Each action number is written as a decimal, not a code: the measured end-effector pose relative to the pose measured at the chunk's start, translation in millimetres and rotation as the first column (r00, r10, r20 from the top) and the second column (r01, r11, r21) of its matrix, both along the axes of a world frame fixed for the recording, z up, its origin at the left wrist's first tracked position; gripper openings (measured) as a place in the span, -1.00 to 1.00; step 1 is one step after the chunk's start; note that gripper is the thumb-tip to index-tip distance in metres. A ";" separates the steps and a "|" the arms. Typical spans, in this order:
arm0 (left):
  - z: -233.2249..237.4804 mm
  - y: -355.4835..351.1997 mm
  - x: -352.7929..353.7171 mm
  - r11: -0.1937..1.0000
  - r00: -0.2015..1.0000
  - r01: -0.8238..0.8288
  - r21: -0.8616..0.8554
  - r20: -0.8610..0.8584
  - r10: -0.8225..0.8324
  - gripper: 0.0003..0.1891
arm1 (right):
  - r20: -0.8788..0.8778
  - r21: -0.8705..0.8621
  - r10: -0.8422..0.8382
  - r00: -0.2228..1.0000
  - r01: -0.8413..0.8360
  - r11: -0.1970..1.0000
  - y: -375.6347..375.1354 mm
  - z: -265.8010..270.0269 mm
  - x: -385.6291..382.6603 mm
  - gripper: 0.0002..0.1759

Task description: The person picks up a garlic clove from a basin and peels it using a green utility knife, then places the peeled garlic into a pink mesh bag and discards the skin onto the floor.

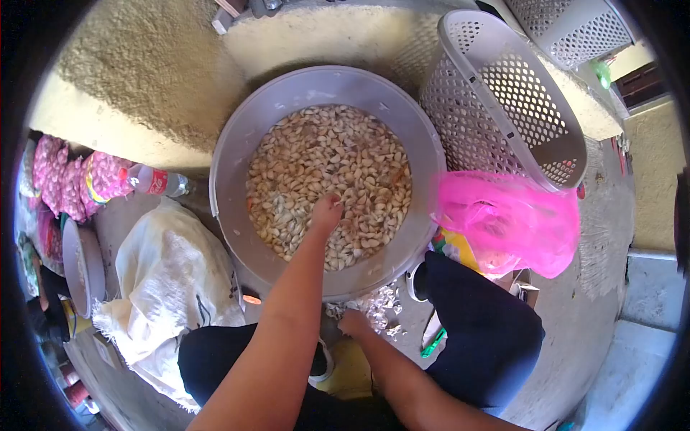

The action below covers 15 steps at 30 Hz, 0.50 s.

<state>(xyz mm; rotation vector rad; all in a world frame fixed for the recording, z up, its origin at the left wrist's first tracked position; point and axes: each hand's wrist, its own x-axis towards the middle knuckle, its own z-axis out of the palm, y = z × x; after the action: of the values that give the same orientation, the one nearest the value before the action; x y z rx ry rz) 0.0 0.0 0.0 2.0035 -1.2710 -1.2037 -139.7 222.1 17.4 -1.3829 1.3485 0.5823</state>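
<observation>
A big grey plastic basin point(237, 144) holds water and a thick layer of pale garlic cloves point(338, 158). My left hand point(325, 213) reaches down into the cloves near the basin's front, its fingers buried among them. My right hand point(353, 323) rests low by the basin's near rim, on a small heap of garlic skins point(377, 305) on the ground. Whether the right hand grips anything is hidden. My knees in dark trousers frame both arms.
A grey perforated basket point(503, 93) leans at the right, with a pink plastic bag point(510, 219) below it. A white sack point(169, 287), a plastic bottle point(154, 181) and pink mesh bags point(61, 176) lie at the left. A concrete wall rises behind the basin.
</observation>
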 end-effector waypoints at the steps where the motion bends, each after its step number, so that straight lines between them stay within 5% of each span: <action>1: 0.7 0.8 -2.2 1.000 0.999 0.029 0.007 0.033 -0.029 -0.71 | 0.015 -0.041 0.002 1.000 -0.001 0.999 8.8 4.3 1.9 -0.67; 8: -21.6 -33.8 -6.8 0.963 0.915 0.248 0.103 0.302 -0.268 -0.77 | 0.095 -0.229 -0.077 0.993 0.097 0.969 21.3 -33.8 21.6 -0.64; 15: -0.7 -43.5 -6.2 0.886 0.809 0.273 0.375 0.408 -0.422 -0.64 | 0.131 0.016 -0.347 0.929 0.348 0.937 22.5 -60.2 24.8 -0.70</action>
<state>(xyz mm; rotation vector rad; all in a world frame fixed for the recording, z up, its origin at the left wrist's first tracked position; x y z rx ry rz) -6.2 -43.5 -0.7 2.4744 -1.8703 -1.1485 -114.9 244.6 -42.8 -1.1296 1.4452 0.2430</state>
